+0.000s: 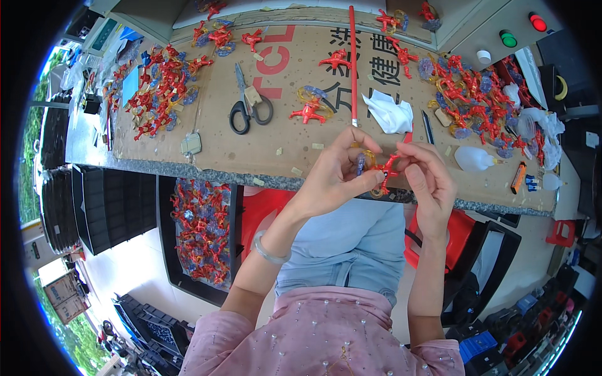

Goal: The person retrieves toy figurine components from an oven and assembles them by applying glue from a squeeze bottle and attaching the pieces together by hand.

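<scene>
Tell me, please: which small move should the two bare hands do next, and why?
Perhaps the right hand should close its thumb onto the small red plastic figure with thin limbs, to steady it: the left hand pinches it, while that thumb seems apart.

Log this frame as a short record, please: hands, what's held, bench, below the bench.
left hand: pinching a small red figure
right hand: fingertips at the same figure; contact unclear
bench left: pile of figures, scissors
bench middle: red rod, crumpled white tissue
bench right: second pile, white bottle
below bench, left: black crate holding more figures
</scene>
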Available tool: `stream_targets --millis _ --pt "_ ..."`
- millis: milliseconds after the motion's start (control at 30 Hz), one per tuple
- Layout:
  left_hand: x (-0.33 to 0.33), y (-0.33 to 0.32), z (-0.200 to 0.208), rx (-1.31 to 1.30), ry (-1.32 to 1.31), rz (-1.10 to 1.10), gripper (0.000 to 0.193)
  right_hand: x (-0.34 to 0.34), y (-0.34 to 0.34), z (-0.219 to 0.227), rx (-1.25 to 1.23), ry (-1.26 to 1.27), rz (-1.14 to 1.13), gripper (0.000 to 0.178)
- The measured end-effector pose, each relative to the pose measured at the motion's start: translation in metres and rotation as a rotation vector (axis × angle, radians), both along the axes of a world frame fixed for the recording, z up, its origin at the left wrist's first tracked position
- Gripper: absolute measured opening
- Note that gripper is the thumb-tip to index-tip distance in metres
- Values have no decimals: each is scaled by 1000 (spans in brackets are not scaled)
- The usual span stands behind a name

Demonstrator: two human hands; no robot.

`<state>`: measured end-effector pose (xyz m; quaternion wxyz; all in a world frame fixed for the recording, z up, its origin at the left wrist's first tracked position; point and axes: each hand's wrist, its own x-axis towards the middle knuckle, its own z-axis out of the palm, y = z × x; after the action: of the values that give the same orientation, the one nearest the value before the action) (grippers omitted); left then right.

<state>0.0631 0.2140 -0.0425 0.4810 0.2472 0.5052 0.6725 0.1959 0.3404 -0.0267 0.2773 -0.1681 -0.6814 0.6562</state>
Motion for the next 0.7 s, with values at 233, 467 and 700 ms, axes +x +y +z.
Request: stream_targets --millis 233,467,700 --pt "0 4 -5 33 118 -33 31 -1 -1 -4 17 -70 -39 13" --pt "-5 1 2 -75 129 -94 32 -2 5 -6 244 -170 -47 11" --pt "-1 1 1 -30 154 -87 31 7 12 -13 -65 -180 85 8"
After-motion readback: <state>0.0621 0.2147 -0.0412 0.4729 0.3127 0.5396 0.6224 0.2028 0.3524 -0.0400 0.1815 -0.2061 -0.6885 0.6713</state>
